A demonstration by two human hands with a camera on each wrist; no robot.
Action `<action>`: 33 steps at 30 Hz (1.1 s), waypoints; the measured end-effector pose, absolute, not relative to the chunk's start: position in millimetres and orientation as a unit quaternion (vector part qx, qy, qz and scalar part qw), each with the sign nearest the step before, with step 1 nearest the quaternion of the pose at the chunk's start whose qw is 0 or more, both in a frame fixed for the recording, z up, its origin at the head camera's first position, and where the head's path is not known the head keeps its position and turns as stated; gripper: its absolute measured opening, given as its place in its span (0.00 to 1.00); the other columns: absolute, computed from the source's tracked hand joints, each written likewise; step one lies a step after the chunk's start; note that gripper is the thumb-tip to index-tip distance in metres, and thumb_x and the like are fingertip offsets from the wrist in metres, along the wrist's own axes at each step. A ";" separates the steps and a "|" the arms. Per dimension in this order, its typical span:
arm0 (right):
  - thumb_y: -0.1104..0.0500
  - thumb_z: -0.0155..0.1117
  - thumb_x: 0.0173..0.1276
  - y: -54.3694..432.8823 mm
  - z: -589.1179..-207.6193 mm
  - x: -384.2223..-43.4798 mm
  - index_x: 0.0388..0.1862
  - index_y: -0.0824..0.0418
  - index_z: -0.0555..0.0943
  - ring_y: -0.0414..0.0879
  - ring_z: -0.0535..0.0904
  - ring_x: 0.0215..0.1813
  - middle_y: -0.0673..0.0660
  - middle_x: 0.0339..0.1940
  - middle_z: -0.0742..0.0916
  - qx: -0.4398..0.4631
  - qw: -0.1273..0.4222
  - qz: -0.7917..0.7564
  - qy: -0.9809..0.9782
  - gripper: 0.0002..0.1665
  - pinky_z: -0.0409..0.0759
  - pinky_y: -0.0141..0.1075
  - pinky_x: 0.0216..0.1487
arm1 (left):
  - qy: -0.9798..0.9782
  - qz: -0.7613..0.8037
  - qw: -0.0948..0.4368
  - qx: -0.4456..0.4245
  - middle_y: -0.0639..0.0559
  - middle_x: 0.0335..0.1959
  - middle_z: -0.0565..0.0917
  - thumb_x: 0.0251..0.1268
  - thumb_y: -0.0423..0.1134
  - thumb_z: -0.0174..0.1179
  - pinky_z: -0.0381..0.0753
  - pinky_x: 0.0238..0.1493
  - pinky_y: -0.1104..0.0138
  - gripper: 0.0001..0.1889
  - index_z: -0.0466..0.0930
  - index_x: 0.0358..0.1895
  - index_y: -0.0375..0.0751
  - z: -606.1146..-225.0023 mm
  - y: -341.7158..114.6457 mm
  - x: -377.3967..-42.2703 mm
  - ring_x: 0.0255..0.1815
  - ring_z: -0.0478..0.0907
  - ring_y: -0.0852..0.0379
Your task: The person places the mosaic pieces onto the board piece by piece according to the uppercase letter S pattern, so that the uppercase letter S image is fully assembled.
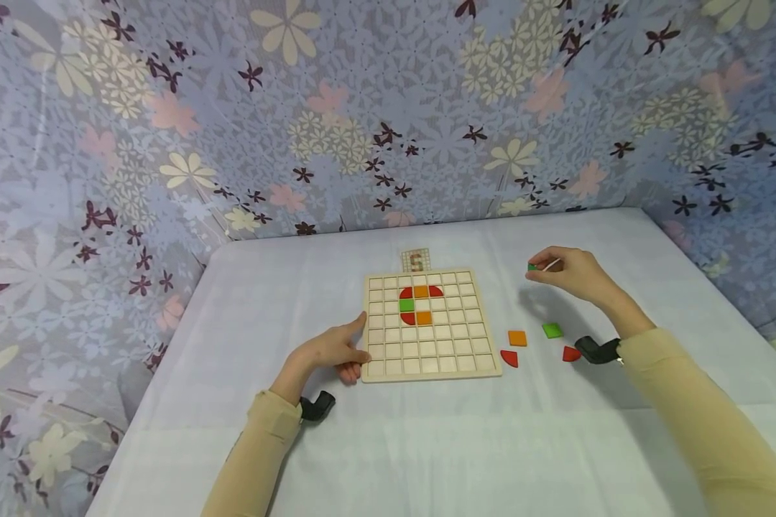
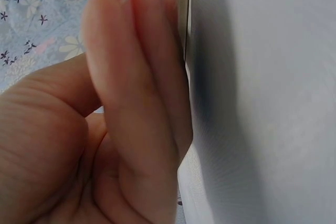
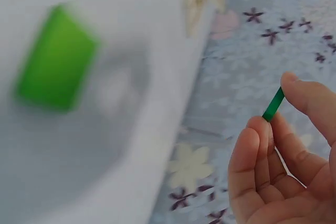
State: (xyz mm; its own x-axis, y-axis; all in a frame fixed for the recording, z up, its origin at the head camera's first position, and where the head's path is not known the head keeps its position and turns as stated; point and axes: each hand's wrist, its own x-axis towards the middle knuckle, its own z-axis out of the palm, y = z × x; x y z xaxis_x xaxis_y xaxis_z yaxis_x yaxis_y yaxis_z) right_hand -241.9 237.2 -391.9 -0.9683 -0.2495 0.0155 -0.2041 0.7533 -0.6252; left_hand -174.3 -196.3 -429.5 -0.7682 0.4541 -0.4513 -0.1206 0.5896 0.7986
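A wooden grid board (image 1: 430, 327) lies flat near the middle of the worktop (image 1: 427, 445), which is covered in a pale cloth. In the board's upper rows sit several coloured tiles: two red quarter-round pieces (image 1: 406, 292) along the top with an orange square (image 1: 421, 291) between them, a green square (image 1: 406, 305) on the left below, and a red piece beside another orange square (image 1: 424, 318) in the row under that. A small pattern card (image 1: 417, 261) lies just beyond the board's far edge.

The left hand (image 1: 333, 352) rests on the worktop against the board's left edge, near its lower corner. Its fingers (image 2: 139, 77) are straight and pressed together against the board's side, with nothing held.

The right hand (image 1: 569, 273) is raised to the right of the board, well apart from it. It pinches a thin green tile (image 3: 273, 104) edge-on between thumb and forefinger, the other fingers loosely curled.

On the cloth between the board and the right forearm lie four loose pieces: an orange square tile (image 1: 517, 338), a red quarter-round tile (image 1: 509, 357) just below it, a green square tile (image 1: 552, 330) further right, and a second red piece (image 1: 570, 353) beside the wrist strap. Flower-patterned fabric (image 1: 168, 143) hangs behind and to both sides of the worktop.
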 end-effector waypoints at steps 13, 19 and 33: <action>0.47 0.66 0.64 184.0 -367.4 -250.7 0.49 0.63 0.80 0.50 0.80 0.39 0.58 0.42 0.82 -0.175 0.027 -0.347 0.921 0.23 0.79 0.43 0.37 | 0.829 0.442 0.326 0.101 0.41 0.17 0.81 0.67 0.31 0.58 0.83 0.19 0.62 0.44 0.35 0.76 0.42 -429.7 -197.4 -173.5 0.13 0.78 0.54; 0.51 0.68 0.63 161.3 -370.9 -253.6 0.47 0.61 0.80 0.50 0.79 0.35 0.56 0.40 0.81 -0.221 0.036 -0.350 0.910 0.19 0.78 0.41 0.34 | 0.832 0.440 0.322 0.099 0.41 0.17 0.81 0.67 0.31 0.58 0.83 0.19 0.62 0.44 0.35 0.76 0.43 -432.0 -198.1 -175.1 0.14 0.78 0.53; 0.57 0.69 0.62 116.8 -397.9 -251.0 0.46 0.65 0.80 0.48 0.79 0.36 0.56 0.39 0.82 -0.289 0.096 -0.342 0.889 0.17 0.80 0.40 0.39 | 0.831 0.441 0.324 0.097 0.40 0.17 0.81 0.66 0.31 0.58 0.83 0.20 0.62 0.44 0.35 0.76 0.42 -429.9 -197.7 -175.3 0.13 0.78 0.54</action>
